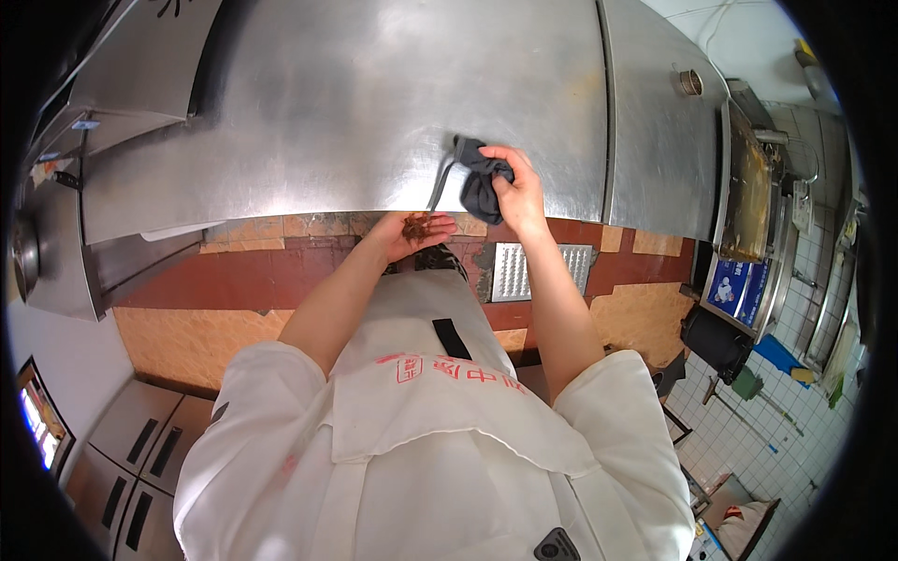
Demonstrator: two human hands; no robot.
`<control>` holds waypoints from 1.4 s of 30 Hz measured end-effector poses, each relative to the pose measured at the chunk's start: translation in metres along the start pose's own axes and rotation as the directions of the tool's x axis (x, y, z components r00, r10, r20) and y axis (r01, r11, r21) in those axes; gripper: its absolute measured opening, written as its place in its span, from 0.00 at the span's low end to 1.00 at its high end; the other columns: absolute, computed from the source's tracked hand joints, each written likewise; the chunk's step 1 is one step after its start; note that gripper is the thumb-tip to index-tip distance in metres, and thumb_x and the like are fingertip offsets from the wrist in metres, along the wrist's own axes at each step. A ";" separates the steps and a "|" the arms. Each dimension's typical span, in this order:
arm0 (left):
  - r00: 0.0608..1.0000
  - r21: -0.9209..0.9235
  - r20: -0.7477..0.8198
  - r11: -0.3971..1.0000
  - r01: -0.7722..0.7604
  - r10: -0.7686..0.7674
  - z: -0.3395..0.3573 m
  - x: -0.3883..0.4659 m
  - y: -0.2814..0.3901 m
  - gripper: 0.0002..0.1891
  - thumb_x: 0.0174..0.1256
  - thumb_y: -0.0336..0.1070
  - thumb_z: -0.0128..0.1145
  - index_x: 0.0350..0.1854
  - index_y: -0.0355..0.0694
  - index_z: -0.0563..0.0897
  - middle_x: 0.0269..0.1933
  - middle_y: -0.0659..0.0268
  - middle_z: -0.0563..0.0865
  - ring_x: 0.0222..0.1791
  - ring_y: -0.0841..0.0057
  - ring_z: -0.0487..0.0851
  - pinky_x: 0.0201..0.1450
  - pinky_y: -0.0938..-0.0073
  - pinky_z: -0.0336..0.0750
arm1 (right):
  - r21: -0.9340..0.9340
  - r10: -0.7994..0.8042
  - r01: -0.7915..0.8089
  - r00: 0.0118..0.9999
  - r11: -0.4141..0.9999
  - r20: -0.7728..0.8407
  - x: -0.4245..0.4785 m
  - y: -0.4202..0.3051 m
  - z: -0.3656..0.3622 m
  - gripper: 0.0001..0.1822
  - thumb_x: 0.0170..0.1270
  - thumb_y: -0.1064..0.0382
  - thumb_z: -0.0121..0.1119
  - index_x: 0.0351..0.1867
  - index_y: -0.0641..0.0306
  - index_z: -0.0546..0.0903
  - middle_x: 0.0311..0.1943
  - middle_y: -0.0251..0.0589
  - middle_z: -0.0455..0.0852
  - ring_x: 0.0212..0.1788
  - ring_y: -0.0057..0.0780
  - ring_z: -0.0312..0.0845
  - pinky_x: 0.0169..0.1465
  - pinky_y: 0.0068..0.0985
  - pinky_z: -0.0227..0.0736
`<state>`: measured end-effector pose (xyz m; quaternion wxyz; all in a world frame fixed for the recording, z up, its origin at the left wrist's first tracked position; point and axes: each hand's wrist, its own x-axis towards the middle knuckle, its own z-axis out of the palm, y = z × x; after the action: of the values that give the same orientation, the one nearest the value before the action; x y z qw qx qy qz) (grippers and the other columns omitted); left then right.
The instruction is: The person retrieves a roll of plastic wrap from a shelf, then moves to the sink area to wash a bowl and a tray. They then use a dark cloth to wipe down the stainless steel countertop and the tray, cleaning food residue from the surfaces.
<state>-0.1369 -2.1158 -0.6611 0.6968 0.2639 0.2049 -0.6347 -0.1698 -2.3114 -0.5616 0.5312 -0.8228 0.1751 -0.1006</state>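
Note:
A dark grey cloth (480, 193) is bunched in my right hand (519, 189), over the front part of the stainless steel counter (351, 126). One narrow strip of it hangs down toward my left hand (403, 237). That hand is palm up just off the counter's front edge, with a small heap of reddish-brown crumbs or scraps (417, 226) lying on the palm and fingers. What the scraps are, I cannot tell.
A small round metal strainer or cup (691, 83) sits on the right-hand counter section. Further right are a soiled metal tray (747, 182) and a black bin (715, 341). Steel cabinets (144, 435) stand at the lower left; a metal drain cover (541, 272) lies in the floor.

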 end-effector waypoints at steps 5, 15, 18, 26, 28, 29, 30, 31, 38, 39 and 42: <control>0.982 -0.024 -0.161 0.995 -0.101 0.096 -0.013 0.013 -0.013 0.20 0.66 0.49 0.46 0.49 0.38 0.75 0.46 0.60 0.81 0.48 0.69 0.80 0.52 0.66 0.76 | -0.279 -0.317 0.321 0.946 0.905 0.062 -0.033 0.005 0.043 0.18 0.37 0.80 0.50 0.32 0.59 0.81 0.39 0.43 0.79 0.49 0.43 0.72 0.54 0.33 0.68; 0.930 0.021 -0.344 0.992 -0.126 0.126 0.018 0.002 -0.040 0.16 0.69 0.45 0.45 0.44 0.36 0.77 0.43 0.55 0.83 0.43 0.64 0.82 0.45 0.64 0.79 | 0.620 0.276 -0.486 0.870 0.616 0.409 -0.084 0.027 -0.069 0.18 0.47 0.77 0.47 0.42 0.64 0.77 0.40 0.35 0.79 0.45 0.24 0.74 0.50 0.22 0.69; 0.957 0.107 -0.273 0.991 -0.076 0.103 0.075 0.018 -0.069 0.18 0.69 0.47 0.46 0.40 0.34 0.78 0.41 0.51 0.83 0.39 0.62 0.84 0.44 0.65 0.80 | 0.823 0.365 -0.438 0.879 0.362 0.307 -0.115 0.041 -0.168 0.19 0.48 0.78 0.47 0.45 0.64 0.75 0.40 0.38 0.79 0.42 0.27 0.76 0.45 0.22 0.73; 0.996 0.239 -0.066 0.970 -0.045 0.062 0.295 0.150 -0.133 0.18 0.68 0.48 0.48 0.30 0.38 0.81 0.29 0.59 0.82 0.22 0.75 0.74 0.17 0.82 0.67 | 0.953 0.612 -0.090 0.783 0.289 -0.112 -0.226 0.129 -0.381 0.20 0.48 0.80 0.46 0.46 0.63 0.75 0.40 0.40 0.79 0.41 0.29 0.76 0.45 0.24 0.73; 0.992 0.202 0.082 0.976 0.079 -0.097 0.345 0.187 -0.144 0.17 0.68 0.47 0.48 0.30 0.38 0.80 0.29 0.60 0.80 0.21 0.79 0.71 0.13 0.86 0.60 | 0.966 0.677 0.070 0.700 0.250 -0.226 -0.253 0.155 -0.415 0.21 0.48 0.81 0.46 0.46 0.64 0.75 0.41 0.40 0.79 0.42 0.32 0.77 0.47 0.26 0.74; 0.979 0.191 0.133 0.973 0.128 -0.155 0.372 0.201 -0.151 0.17 0.68 0.47 0.48 0.29 0.37 0.80 0.29 0.61 0.79 0.20 0.80 0.70 0.11 0.87 0.58 | 0.955 0.690 0.142 0.665 0.260 -0.287 -0.263 0.172 -0.430 0.22 0.47 0.81 0.45 0.46 0.64 0.75 0.41 0.41 0.79 0.42 0.33 0.77 0.47 0.28 0.75; 0.969 0.205 0.166 0.968 0.147 -0.183 0.393 0.221 -0.161 0.17 0.68 0.46 0.48 0.29 0.37 0.80 0.28 0.61 0.79 0.20 0.80 0.69 0.11 0.87 0.57 | 0.944 0.713 0.206 0.618 0.259 -0.331 -0.275 0.193 -0.445 0.21 0.47 0.81 0.45 0.46 0.64 0.75 0.41 0.41 0.79 0.42 0.33 0.77 0.47 0.28 0.75; 0.959 0.210 0.193 0.963 0.167 -0.209 0.410 0.239 -0.172 0.17 0.68 0.46 0.48 0.29 0.37 0.80 0.28 0.61 0.78 0.20 0.80 0.68 0.11 0.87 0.57 | 0.931 0.739 0.261 0.568 0.257 -0.363 -0.285 0.207 -0.460 0.21 0.47 0.80 0.46 0.45 0.63 0.75 0.41 0.41 0.79 0.43 0.33 0.77 0.47 0.29 0.75; 0.876 0.392 0.254 0.872 0.294 -0.410 0.575 0.375 -0.285 0.17 0.69 0.46 0.46 0.27 0.38 0.77 0.26 0.63 0.75 0.18 0.81 0.65 0.11 0.85 0.56 | 0.869 0.887 0.385 0.210 0.312 -0.412 -0.392 0.281 -0.547 0.20 0.45 0.77 0.46 0.43 0.65 0.74 0.36 0.38 0.78 0.37 0.32 0.76 0.43 0.25 0.74; 0.855 0.416 0.277 0.857 0.304 -0.438 0.602 0.394 -0.313 0.17 0.69 0.46 0.46 0.26 0.39 0.76 0.26 0.63 0.75 0.18 0.81 0.65 0.12 0.84 0.56 | 0.883 0.928 0.374 0.124 0.283 -0.351 -0.418 0.295 -0.552 0.22 0.44 0.77 0.45 0.45 0.64 0.74 0.35 0.39 0.78 0.35 0.31 0.76 0.40 0.26 0.75; 0.760 0.557 0.273 0.741 0.375 -0.590 0.667 0.457 -0.403 0.16 0.67 0.47 0.49 0.27 0.40 0.77 0.23 0.64 0.74 0.18 0.80 0.66 0.14 0.83 0.56 | 0.790 0.933 0.506 -0.096 0.345 -0.346 -0.478 0.299 -0.562 0.25 0.45 0.76 0.45 0.50 0.63 0.73 0.40 0.42 0.79 0.39 0.36 0.78 0.42 0.32 0.77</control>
<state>-0.5196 -2.9114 -0.4699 0.4441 0.2125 -0.0524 -0.8688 -0.8602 -2.7062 -0.5907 0.5562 0.0331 0.5980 -0.5761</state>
